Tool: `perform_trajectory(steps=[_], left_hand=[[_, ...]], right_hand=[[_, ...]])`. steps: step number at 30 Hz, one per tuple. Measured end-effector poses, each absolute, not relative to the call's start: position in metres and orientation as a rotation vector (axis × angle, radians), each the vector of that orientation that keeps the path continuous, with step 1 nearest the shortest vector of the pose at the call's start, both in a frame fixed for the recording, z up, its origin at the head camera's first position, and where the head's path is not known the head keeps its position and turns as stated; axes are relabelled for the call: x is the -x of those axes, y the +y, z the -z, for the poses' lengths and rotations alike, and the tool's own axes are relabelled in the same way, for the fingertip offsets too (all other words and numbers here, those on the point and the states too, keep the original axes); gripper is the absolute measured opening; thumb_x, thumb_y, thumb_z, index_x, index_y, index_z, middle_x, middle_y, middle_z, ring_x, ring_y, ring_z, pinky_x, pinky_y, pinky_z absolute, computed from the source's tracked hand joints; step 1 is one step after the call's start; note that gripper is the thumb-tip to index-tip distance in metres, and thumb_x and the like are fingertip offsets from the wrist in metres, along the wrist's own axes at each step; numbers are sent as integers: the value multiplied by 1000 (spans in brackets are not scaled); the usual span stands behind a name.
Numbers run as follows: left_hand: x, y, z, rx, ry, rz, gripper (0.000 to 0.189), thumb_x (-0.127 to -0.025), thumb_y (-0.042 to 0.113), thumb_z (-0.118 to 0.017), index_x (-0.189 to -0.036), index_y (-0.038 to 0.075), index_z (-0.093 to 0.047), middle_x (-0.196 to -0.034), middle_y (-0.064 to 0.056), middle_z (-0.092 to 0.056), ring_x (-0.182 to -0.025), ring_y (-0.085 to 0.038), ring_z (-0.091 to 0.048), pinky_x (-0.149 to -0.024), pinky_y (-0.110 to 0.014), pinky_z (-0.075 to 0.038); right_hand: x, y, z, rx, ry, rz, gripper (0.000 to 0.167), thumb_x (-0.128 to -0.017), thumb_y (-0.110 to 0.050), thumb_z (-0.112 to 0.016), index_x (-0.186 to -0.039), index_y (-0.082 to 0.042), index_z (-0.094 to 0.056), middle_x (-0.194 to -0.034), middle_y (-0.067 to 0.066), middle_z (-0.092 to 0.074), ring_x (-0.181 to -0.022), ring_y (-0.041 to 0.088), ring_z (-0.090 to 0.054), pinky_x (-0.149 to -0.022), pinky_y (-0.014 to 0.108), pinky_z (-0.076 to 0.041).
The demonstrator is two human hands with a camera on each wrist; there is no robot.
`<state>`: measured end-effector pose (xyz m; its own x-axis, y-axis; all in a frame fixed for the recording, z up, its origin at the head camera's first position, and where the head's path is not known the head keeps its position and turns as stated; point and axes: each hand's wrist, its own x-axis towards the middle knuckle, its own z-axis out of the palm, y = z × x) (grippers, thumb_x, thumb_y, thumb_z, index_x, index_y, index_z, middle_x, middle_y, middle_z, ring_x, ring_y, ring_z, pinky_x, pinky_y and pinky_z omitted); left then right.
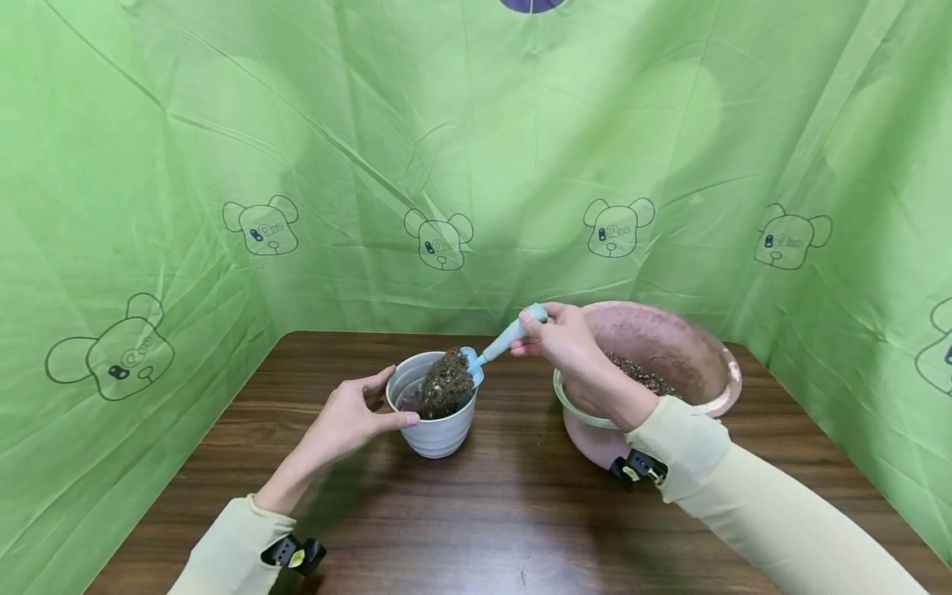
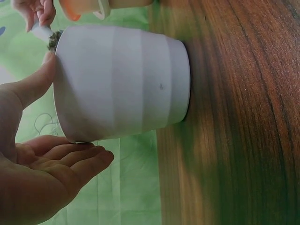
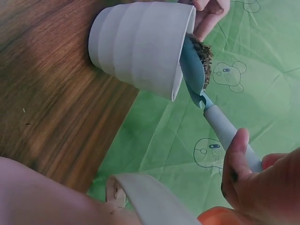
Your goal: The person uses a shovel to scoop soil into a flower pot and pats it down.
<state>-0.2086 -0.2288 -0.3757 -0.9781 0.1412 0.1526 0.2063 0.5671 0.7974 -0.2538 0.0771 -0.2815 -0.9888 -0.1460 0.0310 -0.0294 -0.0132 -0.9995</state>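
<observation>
A white ribbed flower pot (image 1: 437,440) stands upright on the brown wooden table. My left hand (image 1: 349,417) holds it at the rim, thumb on the near side and fingers round the left side. My right hand (image 1: 568,340) grips the handle of a light blue trowel (image 1: 507,339), which slants down to the left. Dark soil (image 1: 446,382) is heaped on the trowel's blade, right over the pot's mouth. In the right wrist view the blade (image 3: 193,70) tilts into the opening. The pot's inside is partly hidden by the soil.
A pink basin (image 1: 591,438) with a pale rim stands on the table at the right, under my right forearm, with loose soil mix (image 1: 641,376) inside. Green cloth (image 1: 521,165) printed with bear heads hangs behind the table and at both sides.
</observation>
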Motion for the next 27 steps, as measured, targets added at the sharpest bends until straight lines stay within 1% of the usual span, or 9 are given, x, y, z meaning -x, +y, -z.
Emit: perform_trajectory(steps=[3, 9, 13, 16, 19, 21, 24, 27], left_hand=[[209, -229, 376, 298, -2713, 1414, 93, -84, 29, -92, -156, -6, -44, -148, -24, -56, -133, -36, -59, -109, -50, -49], [209, -229, 378, 304, -2711, 1420, 96, -83, 32, -93, -156, -6, -43, -149, -24, -55, -133, -36, -59, -108, -49, -49], [210, -230, 379, 306, -2715, 1413, 95, -84, 32, -92, -157, -5, -43, -150, -24, -54, -133, -35, -58, -109, -49, -49], [209, -230, 378, 298, -2716, 1418, 95, -84, 32, -92, -157, -5, -43, -151, -23, -53, -134, -35, -57, -110, -49, -48], [209, -230, 377, 302, -2717, 1416, 94, -84, 31, -92, -157, -5, -43, -151, -23, -53, -134, -35, -57, -110, -50, -48], [208, -230, 377, 310, -2716, 1414, 94, -85, 31, -92, -156, -6, -43, -151, -24, -53, -134, -36, -57, -110, -50, -48], [207, -229, 376, 320, -2711, 1416, 93, -85, 31, -92, -156, -6, -44, -150, -25, -54, -133, -38, -58, -109, -51, -48], [207, -229, 376, 317, -2708, 1423, 93, -85, 29, -92, -156, -6, -44, -149, -25, -54, -133, -38, -58, -109, -51, -48]], right_hand=[[252, 74, 281, 218, 2192, 2169, 23, -109, -3, -54, -123, 16, -54, -97, 20, -67, -75, 18, -70, -80, 31, -63], [249, 67, 282, 316, 2327, 2134, 22, -108, 0, -55, -123, 16, -55, -95, 22, -68, -73, 21, -72, -75, 31, -64], [248, 64, 283, 382, 2440, 2071, 21, -107, 0, -57, -123, 14, -57, -94, 24, -71, -70, 19, -72, -72, 30, -64], [246, 63, 283, 452, 2534, 2008, 21, -107, -2, -59, -123, 11, -59, -95, 24, -72, -70, 19, -72, -73, 32, -64], [243, 61, 284, 557, 2597, 1959, 19, -106, -2, -61, -122, 9, -60, -96, 22, -73, -75, 24, -73, -76, 40, -64], [241, 61, 284, 638, 2632, 1920, 19, -106, -4, -62, -121, 6, -61, -98, 20, -73, -77, 26, -73, -77, 42, -64], [238, 60, 285, 798, 2672, 1839, 19, -106, -6, -63, -123, 2, -62, -102, 15, -75, -81, 26, -73, -77, 40, -63], [236, 61, 286, 1006, 2712, 1714, 20, -106, -7, -64, -124, -1, -63, -101, 10, -74, -84, 26, -73, -74, 35, -62]])
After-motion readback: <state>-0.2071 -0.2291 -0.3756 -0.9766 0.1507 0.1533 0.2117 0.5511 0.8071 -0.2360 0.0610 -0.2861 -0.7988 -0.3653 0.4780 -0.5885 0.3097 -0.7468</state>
